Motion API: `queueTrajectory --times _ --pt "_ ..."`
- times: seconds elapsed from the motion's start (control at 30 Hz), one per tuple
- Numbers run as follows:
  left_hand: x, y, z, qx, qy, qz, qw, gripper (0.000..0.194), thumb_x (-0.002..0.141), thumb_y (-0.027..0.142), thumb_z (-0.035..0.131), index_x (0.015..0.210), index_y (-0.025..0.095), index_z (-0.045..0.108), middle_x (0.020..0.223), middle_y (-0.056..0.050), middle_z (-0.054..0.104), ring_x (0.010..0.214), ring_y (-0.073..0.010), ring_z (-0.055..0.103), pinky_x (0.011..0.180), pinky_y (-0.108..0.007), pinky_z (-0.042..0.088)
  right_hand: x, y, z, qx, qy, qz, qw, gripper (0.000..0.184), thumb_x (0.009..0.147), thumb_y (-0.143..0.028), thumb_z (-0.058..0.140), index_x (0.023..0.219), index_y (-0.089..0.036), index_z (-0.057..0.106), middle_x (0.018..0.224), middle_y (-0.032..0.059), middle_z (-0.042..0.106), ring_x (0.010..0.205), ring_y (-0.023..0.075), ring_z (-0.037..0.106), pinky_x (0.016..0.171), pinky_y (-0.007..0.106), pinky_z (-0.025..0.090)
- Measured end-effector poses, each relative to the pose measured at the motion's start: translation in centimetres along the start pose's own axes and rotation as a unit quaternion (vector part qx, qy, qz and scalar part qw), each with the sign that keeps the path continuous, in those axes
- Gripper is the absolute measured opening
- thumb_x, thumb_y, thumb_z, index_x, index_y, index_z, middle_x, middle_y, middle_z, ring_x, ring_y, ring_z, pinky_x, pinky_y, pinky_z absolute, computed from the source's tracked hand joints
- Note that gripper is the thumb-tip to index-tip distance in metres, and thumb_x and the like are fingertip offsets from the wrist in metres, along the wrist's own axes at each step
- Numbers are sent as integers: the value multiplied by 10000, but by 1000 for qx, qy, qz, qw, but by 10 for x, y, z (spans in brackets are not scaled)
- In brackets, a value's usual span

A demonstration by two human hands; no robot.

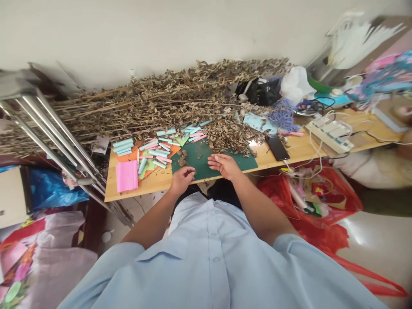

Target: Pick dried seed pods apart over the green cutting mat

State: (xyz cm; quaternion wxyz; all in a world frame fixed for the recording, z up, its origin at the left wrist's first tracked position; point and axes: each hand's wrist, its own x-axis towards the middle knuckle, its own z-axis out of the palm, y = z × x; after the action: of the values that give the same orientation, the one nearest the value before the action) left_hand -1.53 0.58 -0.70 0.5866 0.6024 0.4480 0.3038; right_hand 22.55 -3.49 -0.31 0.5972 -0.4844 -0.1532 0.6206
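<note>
Though only one green mat (pixel 200 162), two hands (pixel 183 179) (pixel 225 166), one large leaf heap (pixel 228 135) beyond.

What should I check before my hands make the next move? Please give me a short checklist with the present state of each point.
1. Left hand holds nothing: cannot tell; its fingers are curled.
2. Right hand is open: ok; nothing shows in it.
3. Mat has no loose bits near the left hand: not ok; a small leaf clump lies there.
4. Leaf pile looks reachable: ok; it lies just beyond the right hand.
5. Phone is off the mat: ok; it lies to the right.
6. Pink paper is off the mat: ok; it lies to the left.
</note>
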Motion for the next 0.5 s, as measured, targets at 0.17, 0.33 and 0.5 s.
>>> queueTrajectory --times 0.17,0.33,0.5 --pt "1 0 2 -2 18 1 1000 310 776 378 739 989 152 723 656 3 675 571 -115 629 589 -234 545 1 5 -4 6 -11 -16 1000 108 880 -130 726 979 -168 746 875 61 811 786 187 793 686 274 667" --pt "2 -1 7 -30 69 1 997 338 754 402 756 968 143 716 651 4 666 572 -113 630 585 -243 557 3 5 -5 6 -34 -9 999 167 847 -87 740 996 -163 746 890 62 810 803 188 794 700 267 667" --pt "1 2 12 -21 111 9 994 345 746 390 761 974 137 706 660 1 667 568 -111 630 570 -243 558 3 6 -6 -12 -72 5 997 153 869 -154 757 1020 -163 734 846 57 797 760 192 791 696 289 670"
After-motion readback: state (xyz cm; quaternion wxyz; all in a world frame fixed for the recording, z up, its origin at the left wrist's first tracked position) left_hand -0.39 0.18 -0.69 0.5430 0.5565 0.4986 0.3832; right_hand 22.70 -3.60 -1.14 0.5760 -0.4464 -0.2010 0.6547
